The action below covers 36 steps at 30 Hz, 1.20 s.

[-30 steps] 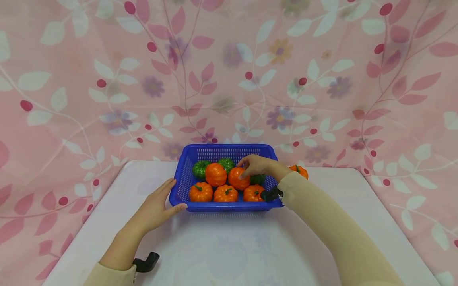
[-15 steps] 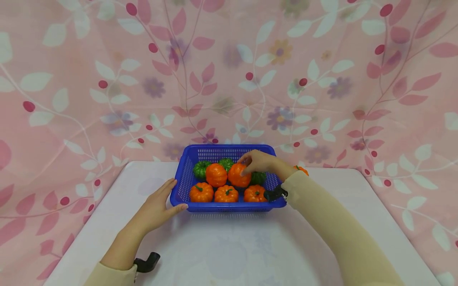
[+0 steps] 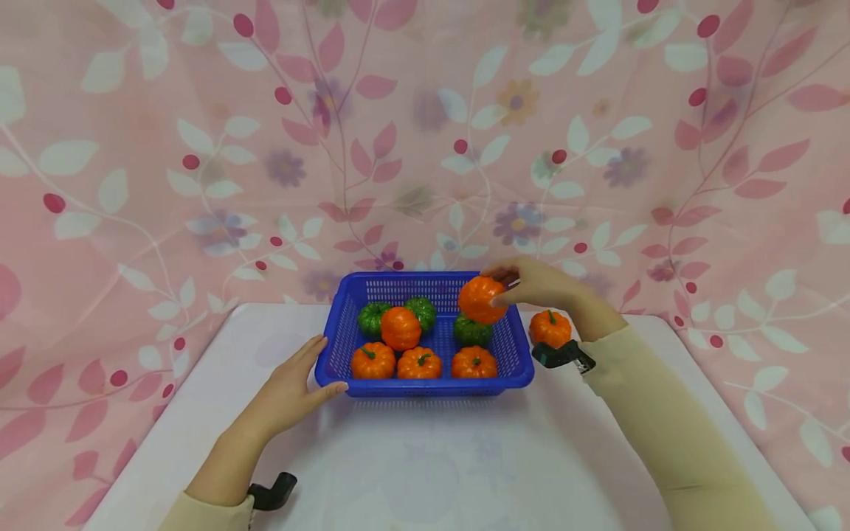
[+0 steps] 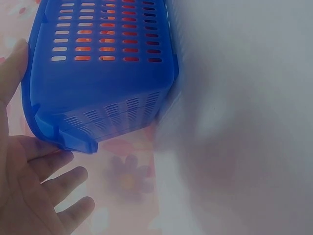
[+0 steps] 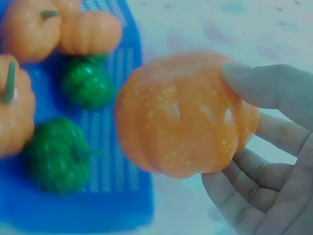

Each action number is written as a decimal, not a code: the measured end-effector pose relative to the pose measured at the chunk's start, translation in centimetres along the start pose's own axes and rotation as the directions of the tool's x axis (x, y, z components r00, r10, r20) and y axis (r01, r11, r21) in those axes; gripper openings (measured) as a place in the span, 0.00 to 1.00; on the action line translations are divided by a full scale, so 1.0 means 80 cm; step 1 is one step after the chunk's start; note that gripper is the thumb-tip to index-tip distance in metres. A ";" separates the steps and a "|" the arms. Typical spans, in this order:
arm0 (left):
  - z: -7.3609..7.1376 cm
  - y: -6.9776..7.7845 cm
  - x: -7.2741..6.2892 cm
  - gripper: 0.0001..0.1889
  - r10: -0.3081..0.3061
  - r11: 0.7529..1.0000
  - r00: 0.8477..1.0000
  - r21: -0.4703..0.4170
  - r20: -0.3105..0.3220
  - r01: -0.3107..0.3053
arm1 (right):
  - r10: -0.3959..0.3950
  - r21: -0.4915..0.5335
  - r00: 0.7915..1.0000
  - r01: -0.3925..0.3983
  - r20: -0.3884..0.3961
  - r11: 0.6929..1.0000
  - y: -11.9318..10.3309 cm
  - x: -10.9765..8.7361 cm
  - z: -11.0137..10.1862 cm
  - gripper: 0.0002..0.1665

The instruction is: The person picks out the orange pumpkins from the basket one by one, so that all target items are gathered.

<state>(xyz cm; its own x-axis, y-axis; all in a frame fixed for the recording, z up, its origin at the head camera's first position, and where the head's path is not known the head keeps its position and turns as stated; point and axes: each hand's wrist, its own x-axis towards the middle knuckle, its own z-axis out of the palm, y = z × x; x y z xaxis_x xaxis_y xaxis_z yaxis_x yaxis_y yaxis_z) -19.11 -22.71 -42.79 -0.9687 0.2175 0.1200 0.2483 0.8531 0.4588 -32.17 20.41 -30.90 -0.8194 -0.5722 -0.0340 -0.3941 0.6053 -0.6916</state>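
My right hand [image 3: 541, 284] pinches an orange toy pumpkin [image 3: 481, 300] between thumb and fingers. It is raised above the right back part of a blue plastic basket [image 3: 425, 386], overlapping a green pumpkin [image 3: 473, 333] in the head view. In the right wrist view the held pumpkin [image 5: 181, 117] shows pale speckles, with the thumb on its upper side and fingers beneath. My left hand [image 3: 282, 387] rests at the basket's left end, thumb and fingers spread along the rim. Seen from the left wrist, the thumb and index finger touch the rim [image 4: 30, 93] while other fingers extend free.
Inside the basket sit several orange pumpkins, one of them [image 3: 401, 328] in the middle, and two more green pumpkins [image 3: 375, 319] at the back left. Another orange pumpkin [image 3: 550, 329] stands on the white table [image 3: 425, 457], right of the basket. A floral curtain [image 3: 425, 147] hangs behind.
My right hand has lifted the orange pumpkin from among the others and carried it up and to the right. The pumpkin outside the basket is more exposed. My left hand stays put.
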 end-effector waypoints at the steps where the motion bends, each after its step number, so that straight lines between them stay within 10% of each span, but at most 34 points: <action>1: 0.000 0.000 0.000 0.55 0.001 1.000 1.000 0.000 -0.001 -0.001 | 0.004 -0.004 1.000 -0.004 -0.014 1.000 0.002 -0.008 -0.006 0.34; 19: 0.000 0.000 -0.001 0.55 0.003 1.000 1.000 -0.004 0.004 -0.003 | 0.147 -0.033 0.976 -0.154 -0.159 0.987 0.110 -0.136 -0.047 0.34; 36: 0.002 -0.001 0.000 0.55 0.004 1.000 1.000 -0.012 0.003 -0.004 | 0.231 -0.124 0.943 -0.265 -0.238 0.956 0.193 -0.138 -0.025 0.36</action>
<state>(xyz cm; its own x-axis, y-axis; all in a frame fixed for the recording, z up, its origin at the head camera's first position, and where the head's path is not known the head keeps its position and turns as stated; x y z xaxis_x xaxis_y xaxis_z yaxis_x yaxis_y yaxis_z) -19.15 -22.66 -42.95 -0.9676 0.2227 0.1189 0.2524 0.8464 0.4690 -30.03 37.21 -39.73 -0.9631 -0.2685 -0.0203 -0.2110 0.7993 -0.5626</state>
